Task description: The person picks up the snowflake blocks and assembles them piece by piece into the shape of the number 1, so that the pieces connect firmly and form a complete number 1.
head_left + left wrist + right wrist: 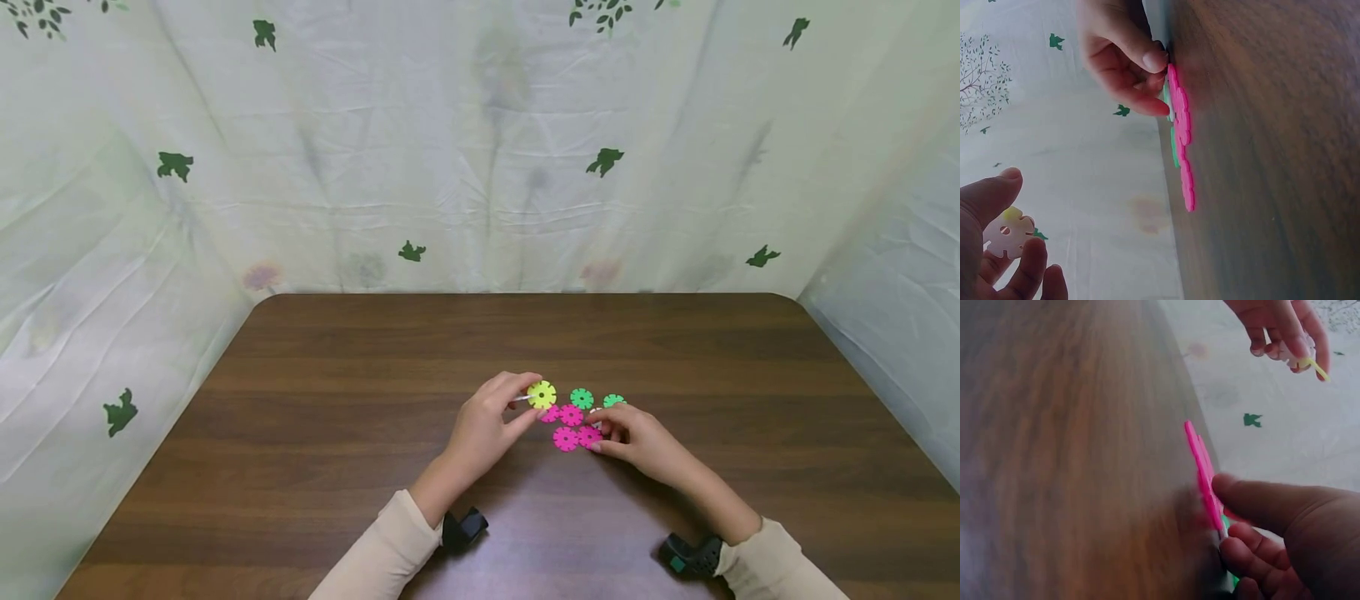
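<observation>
A yellow notched disc (542,395) is pinched between the thumb and fingers of my left hand (487,425), raised above the table. Slotted into it at an angle is a white disc (1007,236), seen edge-on in the head view. My right hand (645,440) reaches down over the flat discs, thumb and index finger apart. Its thumb meets a pink disc (589,437), and its index finger lies beside another white disc (597,412), partly hidden. More pink discs (566,439) and two green discs (581,398) lie around them.
The discs lie close together on a brown wooden table (360,358) with rounded far corners. A pale curtain (450,150) with green bird and leaf prints hangs behind and along both sides. Black wrist cameras (465,528) sit at both cuffs.
</observation>
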`<state>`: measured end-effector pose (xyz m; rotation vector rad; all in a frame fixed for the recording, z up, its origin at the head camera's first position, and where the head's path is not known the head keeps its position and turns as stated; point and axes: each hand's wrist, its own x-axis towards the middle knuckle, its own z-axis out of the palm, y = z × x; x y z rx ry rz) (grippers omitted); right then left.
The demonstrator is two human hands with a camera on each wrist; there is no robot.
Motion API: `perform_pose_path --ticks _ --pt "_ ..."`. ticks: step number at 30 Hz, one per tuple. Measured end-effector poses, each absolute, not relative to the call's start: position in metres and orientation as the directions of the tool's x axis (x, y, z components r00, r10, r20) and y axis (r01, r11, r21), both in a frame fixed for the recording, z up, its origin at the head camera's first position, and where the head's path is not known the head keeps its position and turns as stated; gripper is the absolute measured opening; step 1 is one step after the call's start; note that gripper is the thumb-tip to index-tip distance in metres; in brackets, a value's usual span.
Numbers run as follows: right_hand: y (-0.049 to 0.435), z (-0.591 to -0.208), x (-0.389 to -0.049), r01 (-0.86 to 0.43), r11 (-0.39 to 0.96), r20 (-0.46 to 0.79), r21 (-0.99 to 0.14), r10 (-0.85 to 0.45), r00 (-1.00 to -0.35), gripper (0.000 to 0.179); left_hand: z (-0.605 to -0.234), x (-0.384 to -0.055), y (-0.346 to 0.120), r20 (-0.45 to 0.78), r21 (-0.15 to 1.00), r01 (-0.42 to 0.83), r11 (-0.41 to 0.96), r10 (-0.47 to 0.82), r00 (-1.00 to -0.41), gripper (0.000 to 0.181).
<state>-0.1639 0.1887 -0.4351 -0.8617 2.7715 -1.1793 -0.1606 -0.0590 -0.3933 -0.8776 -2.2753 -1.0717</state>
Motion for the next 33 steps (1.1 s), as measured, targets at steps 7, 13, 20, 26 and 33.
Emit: perform_pose_path --ticks 7,13,20,26,33 --pt "0.185 -0.434 -0.163 -0.481 0.587 0.188 -0.651 -0.489 -0.852 0.026 -0.393 -0.16 -0.06 0.639 0.494 0.714 0.496 0.35 -0.685 0.039" --pt "0.184 -0.432 -0.162 -0.44 0.573 0.143 -0.691 -0.488 -0.861 0.024 -0.392 -0.159 -0.061 0.637 0.496 0.715 0.492 0.354 -0.685 0.037" --pt "0.184 -0.424 -0.163 -0.435 0.55 0.167 -0.713 -0.469 -0.867 0.025 -0.393 -0.161 -0.061 0.652 0.48 0.724 0.496 0.349 -0.672 0.038" --pt "0.183 -0.413 -0.163 -0.419 0.493 0.229 -0.763 -0.401 -0.887 0.017 -0.393 -0.161 -0.061 0.646 0.489 0.721 0.492 0.351 -0.678 0.037" --pt "0.179 -0.397 -0.164 -0.454 0.42 0.317 -0.785 -0.357 -0.879 0.011 -0.393 -0.16 -0.06 0.629 0.494 0.717 0.492 0.366 -0.686 0.036"
